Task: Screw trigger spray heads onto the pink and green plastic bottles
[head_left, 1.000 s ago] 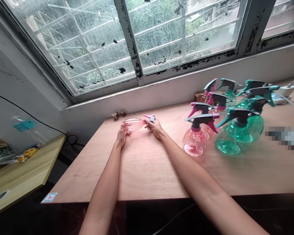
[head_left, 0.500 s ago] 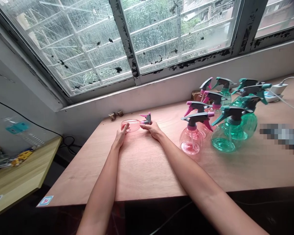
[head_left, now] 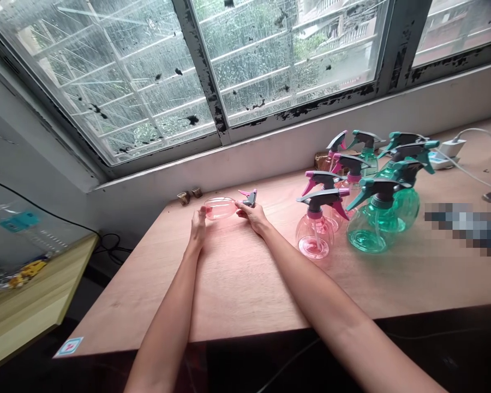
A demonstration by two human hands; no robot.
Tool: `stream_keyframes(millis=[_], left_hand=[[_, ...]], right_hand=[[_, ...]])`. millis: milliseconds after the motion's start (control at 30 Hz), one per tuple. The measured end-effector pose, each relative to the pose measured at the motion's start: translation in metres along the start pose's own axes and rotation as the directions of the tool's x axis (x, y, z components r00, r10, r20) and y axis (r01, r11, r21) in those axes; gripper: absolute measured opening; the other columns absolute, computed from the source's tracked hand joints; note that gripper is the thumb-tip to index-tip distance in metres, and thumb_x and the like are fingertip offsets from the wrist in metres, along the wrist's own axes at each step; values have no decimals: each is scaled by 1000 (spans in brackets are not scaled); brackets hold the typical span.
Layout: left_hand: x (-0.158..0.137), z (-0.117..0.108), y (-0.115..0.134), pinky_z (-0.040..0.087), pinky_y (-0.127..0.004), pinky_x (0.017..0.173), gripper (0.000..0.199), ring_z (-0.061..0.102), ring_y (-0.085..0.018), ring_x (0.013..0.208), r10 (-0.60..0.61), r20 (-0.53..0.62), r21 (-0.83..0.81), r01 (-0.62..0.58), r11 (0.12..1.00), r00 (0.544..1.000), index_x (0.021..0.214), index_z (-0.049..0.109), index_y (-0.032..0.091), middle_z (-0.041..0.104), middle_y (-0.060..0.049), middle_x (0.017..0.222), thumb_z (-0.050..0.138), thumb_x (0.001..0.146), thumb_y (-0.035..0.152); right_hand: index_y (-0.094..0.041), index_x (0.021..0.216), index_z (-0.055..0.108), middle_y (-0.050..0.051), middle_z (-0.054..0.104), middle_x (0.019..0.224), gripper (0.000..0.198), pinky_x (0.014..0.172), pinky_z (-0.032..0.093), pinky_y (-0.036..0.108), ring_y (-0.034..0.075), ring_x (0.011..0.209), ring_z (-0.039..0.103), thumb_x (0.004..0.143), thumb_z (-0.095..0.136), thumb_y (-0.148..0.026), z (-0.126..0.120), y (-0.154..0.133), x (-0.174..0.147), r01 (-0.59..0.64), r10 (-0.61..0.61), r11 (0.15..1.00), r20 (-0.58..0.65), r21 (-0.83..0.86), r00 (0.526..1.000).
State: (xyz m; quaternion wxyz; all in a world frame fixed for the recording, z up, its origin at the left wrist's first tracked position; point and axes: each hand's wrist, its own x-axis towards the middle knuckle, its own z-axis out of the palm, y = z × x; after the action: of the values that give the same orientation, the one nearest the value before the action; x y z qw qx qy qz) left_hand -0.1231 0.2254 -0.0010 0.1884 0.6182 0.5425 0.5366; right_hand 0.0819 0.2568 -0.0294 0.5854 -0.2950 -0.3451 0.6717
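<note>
A clear pink spray bottle (head_left: 221, 208) is held sideways above the far left part of the wooden table, its base toward the left. My left hand (head_left: 198, 225) is closed at the base end, fingers partly hidden behind it. At the neck, just below the grey and pink trigger head (head_left: 249, 197), my right hand (head_left: 251, 216) grips the bottle between thumb and fingers. To the right of my right arm stand several upright spray bottles, among them a pink one (head_left: 314, 240) and a green one (head_left: 370, 234) at the front.
Two small brown objects (head_left: 183, 197) lie at the table's far left corner. A white charger with a cable (head_left: 452, 147) sits at the far right, near a pixelated patch. A window (head_left: 221, 117) rises behind the table (head_left: 237, 295); a lower yellowish desk (head_left: 36, 305) is at left.
The bottle has turned a little in my hands, its trigger head tilting to the right. My left hand has shifted from the bottle's side to its base end. The view has moved slightly.
</note>
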Motion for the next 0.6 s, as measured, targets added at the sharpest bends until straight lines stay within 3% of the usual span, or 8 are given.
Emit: stream_keyframes(millis=[267, 367, 600], left_hand=[[-6, -1, 6, 58, -49, 97, 37, 67, -26, 115, -4, 131, 30, 0, 1000, 991, 129, 63, 17, 65, -11, 132, 67, 98, 37], [-8, 7, 9, 58, -49, 97, 38, 66, -26, 116, -2, 126, 2, 1, 1000, 992, 130, 63, 17, 65, -11, 133, 67, 98, 37], [-1, 9, 2, 59, -48, 94, 41, 67, -26, 112, -94, 31, -63, 96, 993, 995, 134, 60, 18, 64, -12, 133, 66, 98, 38]], right_hand=[[-18, 133, 63, 11, 66, 134, 36, 92, 60, 47, 27, 111, 69, 101, 68, -34, -6, -5, 9, 21, -13, 998, -125, 64, 992], [-18, 134, 63, 11, 65, 134, 37, 92, 60, 48, 27, 111, 69, 101, 68, -34, -9, -6, 12, 38, -29, 997, -150, 62, 988], [-18, 132, 63, 11, 66, 132, 36, 91, 60, 47, 26, 110, 70, 101, 69, -35, -5, 0, 2, 34, -34, 999, -14, -8, 999]])
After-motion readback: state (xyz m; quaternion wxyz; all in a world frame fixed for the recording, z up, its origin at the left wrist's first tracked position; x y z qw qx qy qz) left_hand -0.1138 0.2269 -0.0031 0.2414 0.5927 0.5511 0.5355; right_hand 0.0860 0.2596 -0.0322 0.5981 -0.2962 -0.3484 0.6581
